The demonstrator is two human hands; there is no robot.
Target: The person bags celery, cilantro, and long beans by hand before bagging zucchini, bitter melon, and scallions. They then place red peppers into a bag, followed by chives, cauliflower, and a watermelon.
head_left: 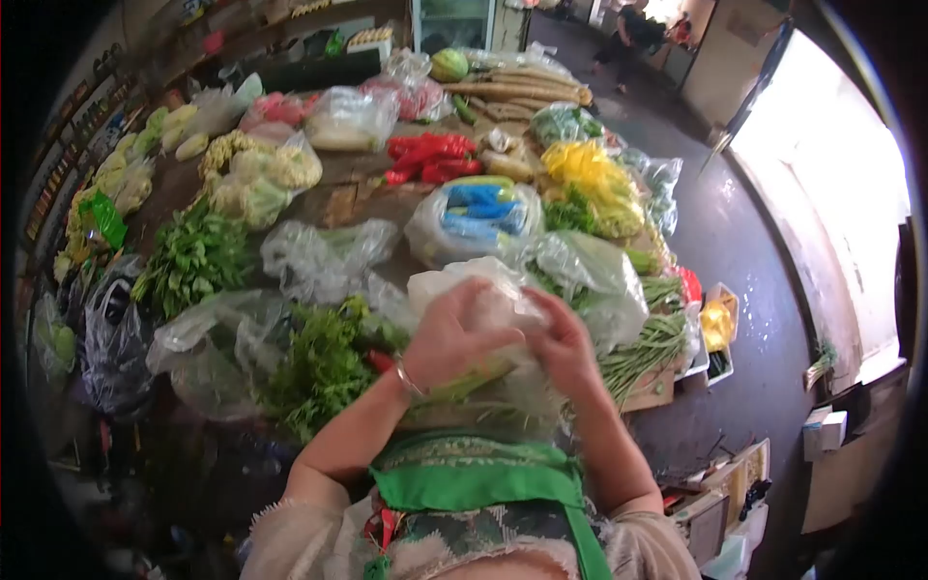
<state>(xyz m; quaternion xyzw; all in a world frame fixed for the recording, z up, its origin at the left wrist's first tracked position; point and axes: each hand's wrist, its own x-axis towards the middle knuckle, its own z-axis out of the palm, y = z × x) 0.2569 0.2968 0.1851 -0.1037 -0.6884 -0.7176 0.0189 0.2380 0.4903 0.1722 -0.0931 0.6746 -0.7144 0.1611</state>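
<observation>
Left hand (pixel 449 329): centre of frame, against the left side of a clear bag (pixel 491 290); thumb stretched toward the right, fingers partly hidden by plastic; cannot tell whether clenched.
Right hand (pixel 564 338): just right of centre, thumb and bent fingers pinching the edge of the same clear bag.
Clear bag: centre of frame, thin, crumpled, between the two hands, above the near edge of the counter (pixel 177 198).
Bracelet (pixel 410 380): one, on the left wrist.
Apron (pixel 474 483): green, lower centre.
Blue bundle (pixel 478 208): in clear plastic, just above the hands.
Red peppers (pixel 430 158): one heap, upper centre.
Yellow bag (pixel 592 179): right of the peppers, beside leafy greens.
Green beans (pixel 638 358): long, loose, right of the right hand.
Herbs (pixel 324 362): feathery, bunched, left of the left forearm.
Leafy bunch (pixel 198 253): left side of frame.
Cauliflower (pixel 256 184): bagged, upper left.
Long roots (pixel 522 87): stacked, top centre, near a round green melon (pixel 449 65).
White crate (pixel 733 302): right side, with yellow contents.
Person (pixel 628 34): dark clothing, upper right, well apart.
</observation>
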